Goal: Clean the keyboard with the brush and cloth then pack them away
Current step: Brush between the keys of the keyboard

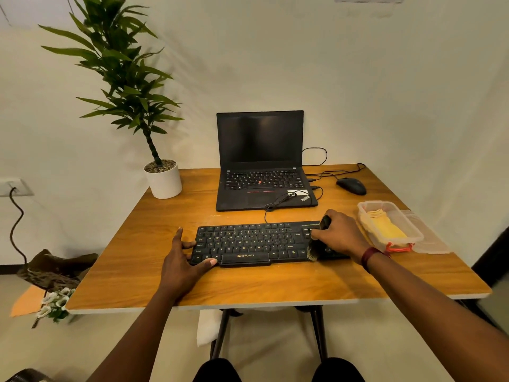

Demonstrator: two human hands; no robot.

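A black keyboard [253, 244] lies near the front of the wooden table [275, 282]. My left hand [183, 257] rests on its left end, thumb along the front edge and fingers spread over the side. My right hand [340, 234] grips a black brush [316, 248] over the keyboard's right end. The pale bristles touch the keys near the front right corner. A yellow cloth [384, 226] lies folded inside a clear plastic box [391, 205] to the right of the keyboard.
An open black laptop [261, 161] stands behind the keyboard, cables trailing to a black mouse [352, 186]. The box's clear lid [429, 238] lies beside the box. A potted plant [164, 180] stands at the table's back left corner.
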